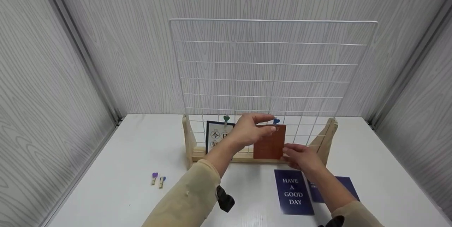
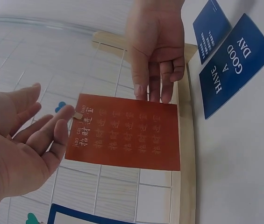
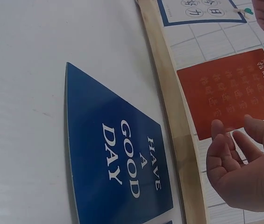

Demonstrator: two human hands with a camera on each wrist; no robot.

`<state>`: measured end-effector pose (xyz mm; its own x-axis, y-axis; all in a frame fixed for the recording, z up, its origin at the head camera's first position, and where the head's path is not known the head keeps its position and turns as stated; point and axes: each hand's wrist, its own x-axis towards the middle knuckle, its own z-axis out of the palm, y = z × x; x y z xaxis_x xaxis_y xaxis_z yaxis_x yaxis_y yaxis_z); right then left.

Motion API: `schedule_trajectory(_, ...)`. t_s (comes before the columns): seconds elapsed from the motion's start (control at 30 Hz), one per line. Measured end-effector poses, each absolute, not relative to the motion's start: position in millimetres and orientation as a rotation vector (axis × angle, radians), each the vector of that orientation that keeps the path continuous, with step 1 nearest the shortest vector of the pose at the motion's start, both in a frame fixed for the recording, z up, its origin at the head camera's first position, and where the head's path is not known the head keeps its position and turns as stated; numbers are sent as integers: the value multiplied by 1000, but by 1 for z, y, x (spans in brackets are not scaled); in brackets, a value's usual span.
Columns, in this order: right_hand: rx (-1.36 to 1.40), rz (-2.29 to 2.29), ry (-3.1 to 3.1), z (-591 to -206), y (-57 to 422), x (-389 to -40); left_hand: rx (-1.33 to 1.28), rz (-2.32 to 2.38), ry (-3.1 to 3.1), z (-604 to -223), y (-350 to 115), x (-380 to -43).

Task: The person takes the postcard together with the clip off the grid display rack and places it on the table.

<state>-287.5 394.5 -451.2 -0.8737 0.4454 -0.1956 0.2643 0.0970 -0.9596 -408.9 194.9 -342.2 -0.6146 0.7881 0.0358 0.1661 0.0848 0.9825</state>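
A red card (image 1: 270, 142) with Chinese characters hangs on the white wire grid (image 1: 268, 64) from a wooden clip with a blue heart (image 1: 276, 121). My left hand (image 1: 252, 130) is at the card's top edge, thumb apart from the fingers; in the left wrist view a fingertip is close to the clip. At the card's right edge is my right hand (image 1: 300, 156), its fingertips at or just off the edge, loosely bent. Left of the red card, partly behind my left arm, a white card with a blue border (image 1: 215, 133) hangs from a green heart clip (image 1: 226, 118).
The grid stands in a wooden base (image 1: 328, 138). A blue "HAVE A GOOD DAY" card (image 1: 293, 193) lies on the white table (image 1: 116, 184), with another blue card (image 1: 348, 186) partly under my right arm. At left lie a purple heart clip (image 1: 154, 177) and a blue one (image 1: 161, 181).
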Motion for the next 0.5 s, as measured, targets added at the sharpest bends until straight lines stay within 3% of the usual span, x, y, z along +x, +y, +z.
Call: schedule_trajectory(0.5, -740, 1892, -2226, -457, 395, -287, 980, 1509, 1920, -344, 207, -401)
